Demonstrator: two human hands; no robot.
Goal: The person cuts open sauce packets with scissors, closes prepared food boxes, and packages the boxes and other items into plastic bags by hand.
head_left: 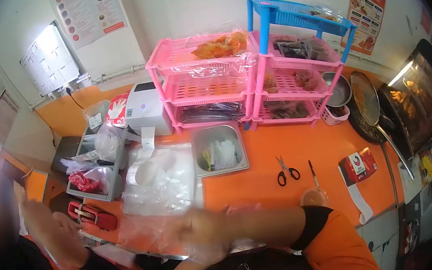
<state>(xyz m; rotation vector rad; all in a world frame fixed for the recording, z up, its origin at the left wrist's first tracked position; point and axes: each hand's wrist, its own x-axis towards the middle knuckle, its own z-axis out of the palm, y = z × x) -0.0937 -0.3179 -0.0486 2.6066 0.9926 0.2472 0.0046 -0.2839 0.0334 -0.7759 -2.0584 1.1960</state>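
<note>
"Can you read the orange poster [365,12] on the right wall?"
"No, its lines are too small."
"The sheet [90,15] at upper left?"
"Print and pictures, but no legible word."
"And the red-and-black carton [369,160] on the surface [313,139]?"
"A white label [357,163] with an emblem; its lettering is too blurred."

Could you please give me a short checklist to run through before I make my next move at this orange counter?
1. Whether the right hand and left hand are holding anything: cannot tell, both are blurred.
2. Scissors lying uncovered on the orange counter: ok.
3. Clear plastic free of other things: not ok, a paper curl lies over it.
4. Metal tray standing upright: ok.
5. Other person's hand apart from yours: ok, it is off to the left.
</note>
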